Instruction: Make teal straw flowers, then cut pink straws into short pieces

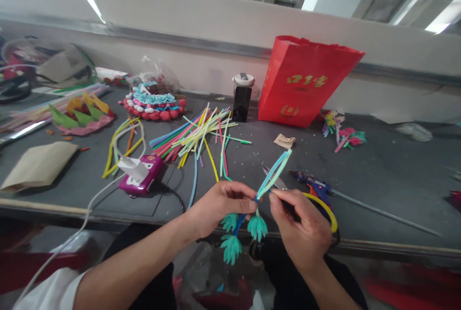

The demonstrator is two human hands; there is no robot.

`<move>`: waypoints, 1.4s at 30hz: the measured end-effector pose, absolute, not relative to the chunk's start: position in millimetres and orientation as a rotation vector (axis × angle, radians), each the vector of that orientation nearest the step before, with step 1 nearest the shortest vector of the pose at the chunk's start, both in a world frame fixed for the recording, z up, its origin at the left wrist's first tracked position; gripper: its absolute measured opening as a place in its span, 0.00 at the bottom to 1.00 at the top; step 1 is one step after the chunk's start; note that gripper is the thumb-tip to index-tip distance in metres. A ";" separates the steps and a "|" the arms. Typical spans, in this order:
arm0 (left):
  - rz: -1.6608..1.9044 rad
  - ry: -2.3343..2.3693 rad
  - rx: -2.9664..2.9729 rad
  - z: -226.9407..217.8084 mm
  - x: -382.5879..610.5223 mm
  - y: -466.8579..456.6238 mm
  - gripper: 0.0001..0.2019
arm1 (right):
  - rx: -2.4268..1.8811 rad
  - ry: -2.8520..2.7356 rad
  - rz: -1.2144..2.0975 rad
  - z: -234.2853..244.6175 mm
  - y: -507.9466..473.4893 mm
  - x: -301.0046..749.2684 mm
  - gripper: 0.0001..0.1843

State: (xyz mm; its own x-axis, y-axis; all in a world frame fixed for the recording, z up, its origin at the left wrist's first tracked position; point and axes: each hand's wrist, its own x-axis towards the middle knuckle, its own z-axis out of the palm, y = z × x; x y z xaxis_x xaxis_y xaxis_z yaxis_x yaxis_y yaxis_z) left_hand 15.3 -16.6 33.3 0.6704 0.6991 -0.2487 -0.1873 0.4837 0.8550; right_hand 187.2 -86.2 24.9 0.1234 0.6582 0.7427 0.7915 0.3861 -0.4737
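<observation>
My left hand [230, 204] is closed, pinching a bunch of light blue and pale green stems [276, 172] bent into a loop at the top. Teal fringed flowers [257, 227] hang below its fingers, beside a dark blue fuzzy length [239, 223]. At the right of the stems, my right hand [302, 223] is closed, thumb and fingertips pinched at a small dark blue strand end. Metal blades [275, 179] lie behind the stems, partly hidden. A curved yellow piece [329, 211] shows beside my right hand.
A glue gun [317, 186] and a thin rod [385, 212] lie at right. Colourful strips [198, 132] are piled centre-left, near a purple power adapter [142, 175] with a white cord. A dark bottle [242, 99] and red bag [306, 82] stand at the back.
</observation>
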 end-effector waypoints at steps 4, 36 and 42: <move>0.546 0.645 0.946 32.4 15.5 -17.8 0.11 | -1.326 -1.586 -0.306 25.8 -85.8 193.4 0.08; 0.704 0.626 1.008 32.5 17.4 -18.2 0.12 | -1.271 -1.677 0.155 27.8 -85.9 190.4 0.06; 0.717 0.594 1.009 31.0 18.9 -18.8 0.10 | -1.278 -1.614 0.251 30.1 -86.2 188.4 0.05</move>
